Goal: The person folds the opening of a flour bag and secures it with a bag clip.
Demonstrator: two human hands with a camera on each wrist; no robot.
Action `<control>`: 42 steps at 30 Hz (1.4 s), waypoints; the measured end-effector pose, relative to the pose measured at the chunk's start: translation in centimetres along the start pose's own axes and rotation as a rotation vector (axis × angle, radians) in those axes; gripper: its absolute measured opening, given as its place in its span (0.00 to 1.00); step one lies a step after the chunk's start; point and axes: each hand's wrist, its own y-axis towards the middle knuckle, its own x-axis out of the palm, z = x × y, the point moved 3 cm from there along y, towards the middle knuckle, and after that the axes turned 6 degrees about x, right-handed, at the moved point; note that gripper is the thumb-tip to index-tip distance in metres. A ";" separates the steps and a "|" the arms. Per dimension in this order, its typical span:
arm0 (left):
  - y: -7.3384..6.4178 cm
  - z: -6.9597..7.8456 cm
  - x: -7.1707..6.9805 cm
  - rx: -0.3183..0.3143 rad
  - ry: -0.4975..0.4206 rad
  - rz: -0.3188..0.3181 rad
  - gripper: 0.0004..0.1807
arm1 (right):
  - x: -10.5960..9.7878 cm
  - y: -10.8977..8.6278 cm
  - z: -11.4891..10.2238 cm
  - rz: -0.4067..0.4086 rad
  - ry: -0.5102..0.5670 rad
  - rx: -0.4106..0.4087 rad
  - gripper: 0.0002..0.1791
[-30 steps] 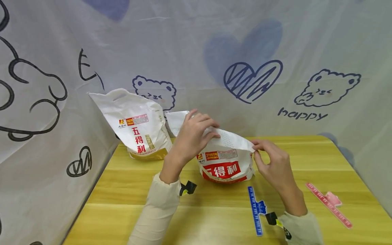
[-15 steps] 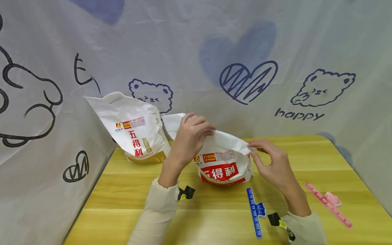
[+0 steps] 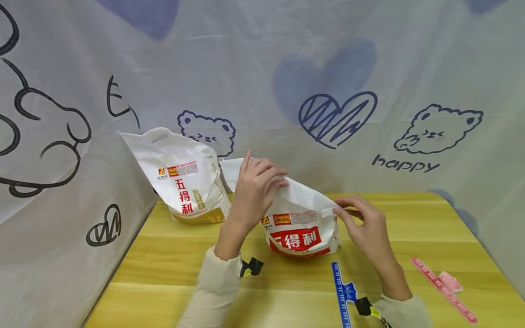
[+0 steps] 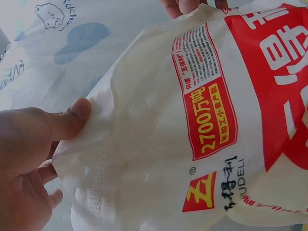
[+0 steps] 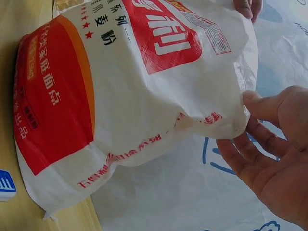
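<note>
A white flour bag (image 3: 303,234) with a red label stands on the table, its upper part folded over. My left hand (image 3: 255,193) holds the folded top edge toward the left, with the index finger pointing up. At the right end of that edge, my right hand (image 3: 367,225) pinches the corner between thumb and fingers. In the left wrist view, the left thumb lies against the white top of the bag (image 4: 144,120). In the right wrist view, the right thumb and fingertips (image 5: 250,100) meet at the bag's edge, near its red side print.
A second flour bag (image 3: 180,177), white with a gold base, leans at the back left. A blue ruler-shaped clip (image 3: 340,287) lies in front of the near bag, and a pink one (image 3: 443,289) lies farther right. A printed cloth (image 3: 262,68) hangs behind the table (image 3: 164,255).
My left index finger has lifted upward from the folded edge. My right fingers have shifted slightly at the corner. The whole head view has shifted a little; the bags and clips stay put.
</note>
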 end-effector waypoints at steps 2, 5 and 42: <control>0.0 -0.1 0.1 -0.009 -0.009 0.013 0.04 | 0.1 0.0 0.0 0.011 -0.003 -0.001 0.11; 0.0 0.0 0.2 -0.005 -0.042 0.021 0.02 | 0.1 -0.1 0.0 0.028 -0.010 0.002 0.09; -0.4 0.4 0.7 0.031 -0.085 0.115 0.02 | -0.9 -5.3 2.8 -0.121 -0.116 0.212 0.16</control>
